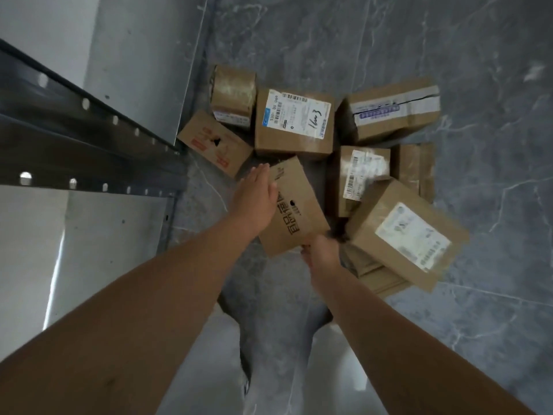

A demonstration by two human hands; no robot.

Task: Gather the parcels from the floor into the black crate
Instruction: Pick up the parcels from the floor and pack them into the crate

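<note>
Several cardboard parcels lie in a heap on the grey marble floor (478, 55). A brown box with black printed characters (294, 205) is tilted between my hands. My left hand (257, 193) lies flat against its left side, fingers straight. My right hand (321, 250) grips its near bottom corner. A labelled box marked "1603" (294, 124) sits just beyond it. Right of my right hand, a box with a white label (404, 232) rests tilted on flattened cardboard (380, 277). The black crate is not in view.
A metal shelving unit with a perforated dark frame (89, 136) and grey panels stands at the left. A taped parcel (233, 94), a box with red marks (215, 142) and more boxes (392, 112) lie behind. My legs show below.
</note>
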